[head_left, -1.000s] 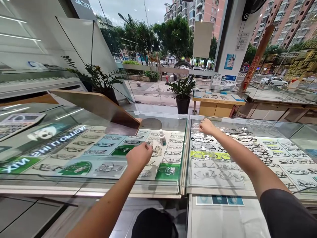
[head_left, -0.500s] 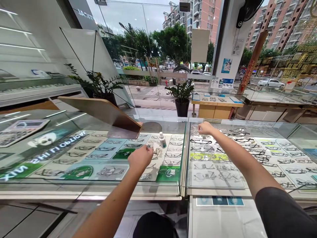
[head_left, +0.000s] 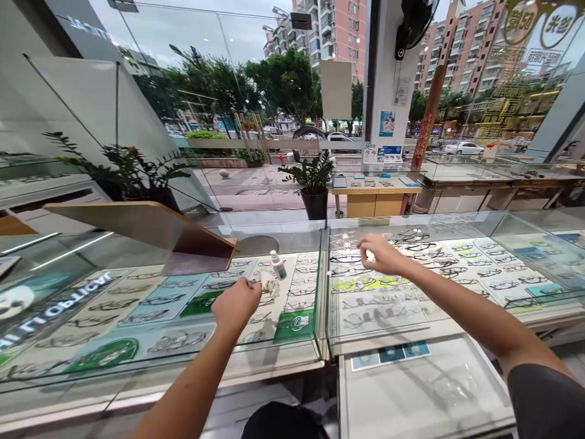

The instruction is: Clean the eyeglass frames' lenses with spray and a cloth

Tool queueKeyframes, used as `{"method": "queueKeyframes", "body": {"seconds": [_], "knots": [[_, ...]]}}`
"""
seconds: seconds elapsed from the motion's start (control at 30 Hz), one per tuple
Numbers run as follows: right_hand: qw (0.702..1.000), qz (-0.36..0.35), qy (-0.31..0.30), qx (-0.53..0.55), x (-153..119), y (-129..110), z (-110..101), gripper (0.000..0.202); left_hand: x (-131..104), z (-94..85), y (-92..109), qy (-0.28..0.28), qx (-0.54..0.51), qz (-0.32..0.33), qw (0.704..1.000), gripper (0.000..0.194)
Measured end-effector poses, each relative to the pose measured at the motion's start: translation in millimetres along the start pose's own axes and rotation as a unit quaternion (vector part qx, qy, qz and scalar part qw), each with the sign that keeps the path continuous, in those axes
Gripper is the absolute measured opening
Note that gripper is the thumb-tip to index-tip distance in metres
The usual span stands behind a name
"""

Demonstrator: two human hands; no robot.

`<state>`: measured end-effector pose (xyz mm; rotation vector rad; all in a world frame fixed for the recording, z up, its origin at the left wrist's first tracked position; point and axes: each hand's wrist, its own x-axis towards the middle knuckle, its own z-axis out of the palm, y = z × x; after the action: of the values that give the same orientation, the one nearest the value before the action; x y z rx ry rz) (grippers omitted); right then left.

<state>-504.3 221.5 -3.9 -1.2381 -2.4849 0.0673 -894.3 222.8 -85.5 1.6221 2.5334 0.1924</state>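
My left hand (head_left: pixel 236 303) is over the left glass display counter (head_left: pixel 292 356), fingers drawn together in a pinch. Whatever is between them is too small to make out. Just right of its fingertips lies a crumpled pale cloth (head_left: pixel 270 285), and behind that stands a small white spray bottle (head_left: pixel 277 266) with a blue-green label. Over the right glass display counter (head_left: pixel 379 335) is my right hand (head_left: pixel 380 253), its fingers curled in toward the thumb. A small white patch shows among those fingers; what it is, I cannot tell. Rows of eyeglasses (head_left: pixel 361 283) lie under the glass below.
A slanted wooden board (head_left: pixel 150 228) rests on the left counter. Below the right counter, a white drawer (head_left: pixel 425 390) stands pulled out. Potted plants (head_left: pixel 315 201) and a low display table (head_left: pixel 375 201) are beyond, by the shop window.
The view has swung to the right. My right hand has loosened from a tight fist to curled fingers. The white drawer shows more fully. My left hand stays pinched by the cloth.
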Motion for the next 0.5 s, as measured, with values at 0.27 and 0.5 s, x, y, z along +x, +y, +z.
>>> {"method": "queueKeyframes", "body": {"seconds": [0.27, 0.5], "knots": [[0.988, -0.089, -0.077, 0.097, -156.6, -88.4, 28.9, 0.019, -2.3, -0.1, -1.8, 0.025, -0.018, 0.005, 1.0, 0.047], [0.999, -0.022, 0.0, 0.046, -234.0, -126.4, 68.9, 0.047, -10.0, -3.6, 0.1, 0.026, -0.019, 0.011, 0.999, 0.044]]}}
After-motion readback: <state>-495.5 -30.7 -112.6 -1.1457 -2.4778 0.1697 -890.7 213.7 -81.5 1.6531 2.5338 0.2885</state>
